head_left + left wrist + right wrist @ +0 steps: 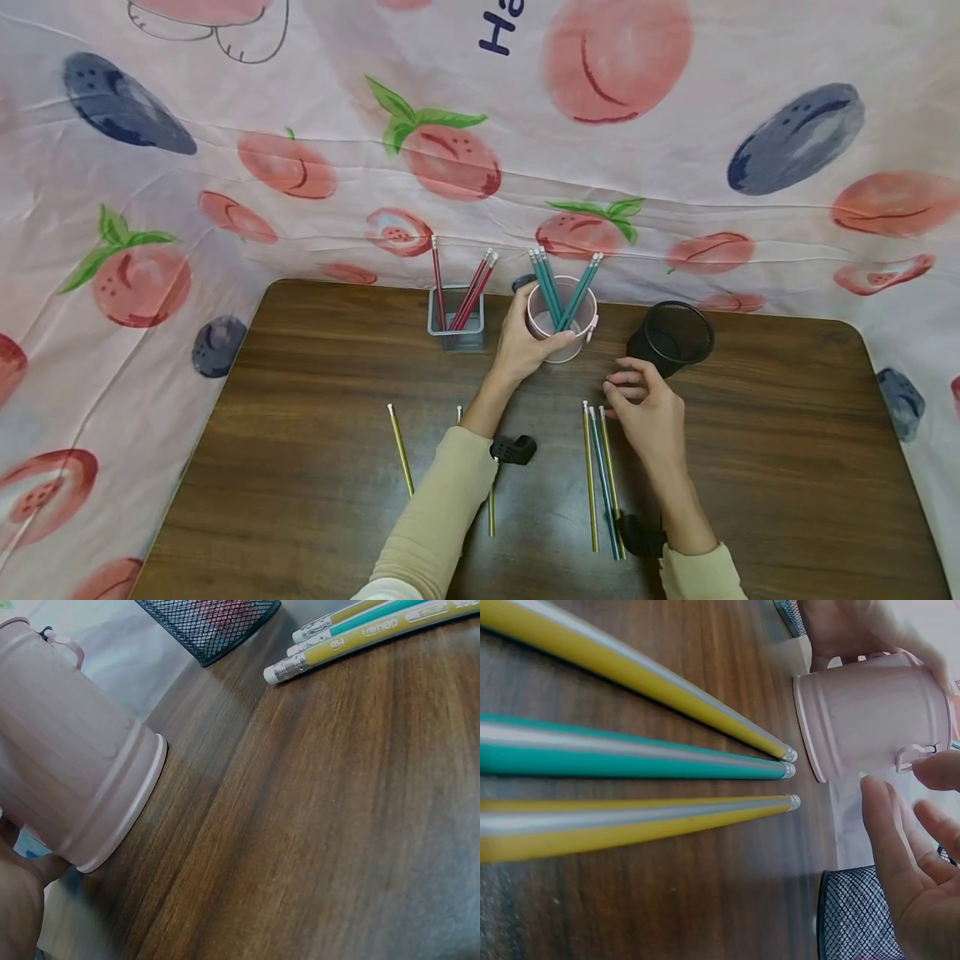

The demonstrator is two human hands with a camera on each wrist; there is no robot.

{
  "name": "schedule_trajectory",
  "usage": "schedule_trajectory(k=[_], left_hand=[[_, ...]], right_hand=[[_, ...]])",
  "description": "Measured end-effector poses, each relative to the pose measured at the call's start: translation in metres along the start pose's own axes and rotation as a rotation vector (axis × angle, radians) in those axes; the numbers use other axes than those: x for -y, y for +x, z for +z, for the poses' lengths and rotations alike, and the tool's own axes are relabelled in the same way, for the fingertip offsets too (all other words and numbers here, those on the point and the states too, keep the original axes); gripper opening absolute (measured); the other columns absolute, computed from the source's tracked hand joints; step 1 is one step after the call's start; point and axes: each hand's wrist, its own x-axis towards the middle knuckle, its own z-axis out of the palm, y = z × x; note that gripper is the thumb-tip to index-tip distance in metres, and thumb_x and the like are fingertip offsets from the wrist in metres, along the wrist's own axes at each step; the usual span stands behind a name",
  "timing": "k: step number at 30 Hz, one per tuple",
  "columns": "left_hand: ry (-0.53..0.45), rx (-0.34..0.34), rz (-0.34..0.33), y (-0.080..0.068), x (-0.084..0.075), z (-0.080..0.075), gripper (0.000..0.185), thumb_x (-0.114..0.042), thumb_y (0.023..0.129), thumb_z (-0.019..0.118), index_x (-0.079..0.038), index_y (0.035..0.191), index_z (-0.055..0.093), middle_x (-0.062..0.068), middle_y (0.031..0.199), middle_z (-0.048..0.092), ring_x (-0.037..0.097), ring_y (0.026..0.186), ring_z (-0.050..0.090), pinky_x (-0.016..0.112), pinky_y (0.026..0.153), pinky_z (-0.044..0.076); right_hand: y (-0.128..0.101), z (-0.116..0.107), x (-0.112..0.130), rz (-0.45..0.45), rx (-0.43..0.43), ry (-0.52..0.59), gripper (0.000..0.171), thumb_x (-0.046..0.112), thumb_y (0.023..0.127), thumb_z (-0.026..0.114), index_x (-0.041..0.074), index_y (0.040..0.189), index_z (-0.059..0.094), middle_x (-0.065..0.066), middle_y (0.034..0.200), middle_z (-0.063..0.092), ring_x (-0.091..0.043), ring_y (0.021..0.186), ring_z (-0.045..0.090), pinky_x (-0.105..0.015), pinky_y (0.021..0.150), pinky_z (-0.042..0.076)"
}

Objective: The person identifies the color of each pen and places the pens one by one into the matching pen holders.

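L. hand [522, 343] curls round the smooth, pail-shaped pink cup [874, 716], prob. to steady it; cup stands near the table's [787, 450] far edge, btwn. boxy see-through bin [457, 341] and black mesh cup [649, 350]. R. hand [654, 408], nearest the mesh cup, holds nothing, fingers loosely bent. Walls prop slim green pencils [548, 287] (pink cup) & red pencils [478, 287] (bin) aslant, pale ends up. By R. forearm, two yellow pencils [590, 479] + one green pencil [630, 754] lie flat, ferrules cupward.

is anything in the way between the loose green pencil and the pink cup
Nothing visible stands between the loose green pencil and the pink cup; yellow pencils lie on either side, and the left hand holds the cup.
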Motion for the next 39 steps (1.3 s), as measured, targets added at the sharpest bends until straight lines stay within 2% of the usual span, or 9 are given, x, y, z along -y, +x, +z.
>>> schedule_trajectory(k=[5,9,13,18,21,24,29,39], left_hand=[[0.008,-0.004,0.005,0.000,0.002,0.001,0.085,-0.024,0.070,0.086,-0.013,0.143,0.043,0.010,0.129,0.057,0.021,0.118,0.054,0.052,0.099,0.046],[0.006,0.002,-0.001,0.001,0.002,0.001,0.086,-0.019,0.071,0.087,-0.013,0.143,0.043,0.011,0.131,0.056,0.022,0.118,0.053,0.052,0.099,0.046],[-0.013,0.005,-0.005,0.001,-0.002,0.001,0.086,-0.013,0.071,0.088,-0.009,0.144,0.043,0.016,0.131,0.056,0.028,0.119,0.053,0.054,0.099,0.045],[-0.037,0.010,0.014,-0.002,-0.026,-0.003,0.083,-0.007,0.072,0.084,0.002,0.142,0.042,0.024,0.130,0.055,0.037,0.118,0.053,0.060,0.098,0.043],[-0.035,0.008,0.023,-0.003,-0.040,-0.006,0.081,-0.005,0.071,0.082,0.005,0.140,0.042,0.025,0.128,0.055,0.036,0.117,0.054,0.061,0.097,0.043],[-0.034,0.001,0.028,-0.003,-0.042,-0.006,0.080,-0.005,0.071,0.082,0.006,0.140,0.042,0.024,0.128,0.056,0.036,0.116,0.054,0.061,0.097,0.043],[-0.038,0.001,0.036,-0.003,-0.042,-0.006,0.080,-0.006,0.071,0.082,0.006,0.140,0.043,0.026,0.128,0.056,0.037,0.116,0.054,0.062,0.097,0.043],[-0.025,-0.013,0.029,-0.005,-0.040,-0.006,0.080,-0.009,0.071,0.083,0.005,0.140,0.044,0.025,0.129,0.056,0.038,0.116,0.054,0.057,0.099,0.044]], right_hand=[[-0.002,0.000,-0.001,0.013,0.002,-0.025,0.035,-0.003,0.086,0.073,0.003,0.119,0.064,-0.013,0.096,0.072,-0.003,0.073,0.069,-0.028,0.055,0.058],[-0.006,0.000,-0.006,0.019,0.011,-0.048,0.036,-0.005,0.084,0.073,0.001,0.118,0.064,-0.014,0.095,0.073,-0.009,0.072,0.070,-0.025,0.053,0.057],[-0.012,0.001,-0.012,0.050,0.044,-0.088,0.036,-0.006,0.084,0.072,0.002,0.118,0.064,-0.014,0.096,0.073,-0.021,0.076,0.073,-0.022,0.054,0.056],[-0.021,0.006,-0.016,0.110,0.110,-0.097,0.038,-0.008,0.084,0.070,0.002,0.119,0.064,-0.015,0.101,0.071,-0.026,0.080,0.072,-0.024,0.055,0.057],[-0.023,0.009,-0.016,0.131,0.123,-0.088,0.039,-0.009,0.083,0.070,0.002,0.120,0.064,-0.015,0.102,0.071,-0.026,0.081,0.071,-0.024,0.055,0.057],[-0.024,0.011,-0.016,0.134,0.111,-0.110,0.038,-0.008,0.083,0.072,0.004,0.118,0.065,-0.013,0.101,0.071,-0.024,0.081,0.071,-0.023,0.054,0.056],[-0.024,0.013,-0.015,0.089,0.087,-0.213,0.033,-0.003,0.082,0.075,0.007,0.113,0.068,-0.008,0.097,0.073,-0.020,0.077,0.071,-0.021,0.055,0.054],[-0.025,0.016,-0.015,-0.053,0.076,-0.385,0.036,-0.006,0.074,0.079,0.008,0.106,0.071,-0.003,0.091,0.072,-0.015,0.072,0.069,-0.028,0.061,0.053]])
